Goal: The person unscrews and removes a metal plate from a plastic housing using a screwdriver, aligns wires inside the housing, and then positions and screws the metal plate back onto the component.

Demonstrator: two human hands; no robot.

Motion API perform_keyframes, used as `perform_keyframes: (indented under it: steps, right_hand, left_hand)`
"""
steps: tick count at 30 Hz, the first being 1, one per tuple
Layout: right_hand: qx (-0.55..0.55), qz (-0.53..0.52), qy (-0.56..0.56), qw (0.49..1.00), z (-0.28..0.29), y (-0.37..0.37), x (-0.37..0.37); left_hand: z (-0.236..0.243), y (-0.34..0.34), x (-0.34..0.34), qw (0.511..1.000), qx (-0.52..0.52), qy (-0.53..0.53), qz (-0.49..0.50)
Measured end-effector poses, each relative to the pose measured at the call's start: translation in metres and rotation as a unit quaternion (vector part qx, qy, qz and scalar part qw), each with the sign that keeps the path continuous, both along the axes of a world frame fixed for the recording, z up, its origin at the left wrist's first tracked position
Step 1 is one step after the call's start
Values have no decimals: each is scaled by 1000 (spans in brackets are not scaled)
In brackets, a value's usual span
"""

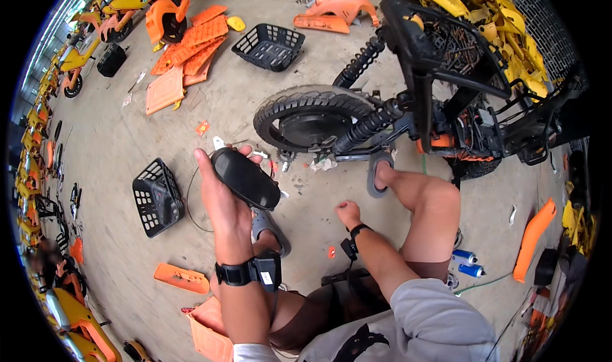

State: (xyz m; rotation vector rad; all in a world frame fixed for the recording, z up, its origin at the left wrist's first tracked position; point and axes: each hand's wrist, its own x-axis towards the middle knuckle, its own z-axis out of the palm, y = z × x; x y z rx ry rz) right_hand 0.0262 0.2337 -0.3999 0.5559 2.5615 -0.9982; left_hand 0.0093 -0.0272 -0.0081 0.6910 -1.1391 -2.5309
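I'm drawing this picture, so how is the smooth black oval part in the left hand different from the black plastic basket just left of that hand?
The smooth black oval part has a solid, rounded shell, but the black plastic basket has rows of holes. The part is held up in the bare left hand, while the basket rests on the grey concrete floor. Both are black.
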Motion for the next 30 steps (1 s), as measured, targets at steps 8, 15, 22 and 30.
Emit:
perform_keyframes:
  steps: [8, 15, 22, 30]
  right_hand:
    - [-13, -14, -87, 996, -27, -5, 59]
    - [-35, -95, -45, 994, -17, -9, 31]
    - [77, 71, 55, 993, 100, -37, -55]
    - [-244, 193, 35, 950, 328, -25, -112]
  left_hand:
    - [5, -4, 3, 999, 23, -18, 20]
    - [8, -17, 5, 996, 34, -35, 75]
    - [19, -18, 1, 994, 98, 17, -36]
    - [11, -21, 2, 989, 82, 113, -47]
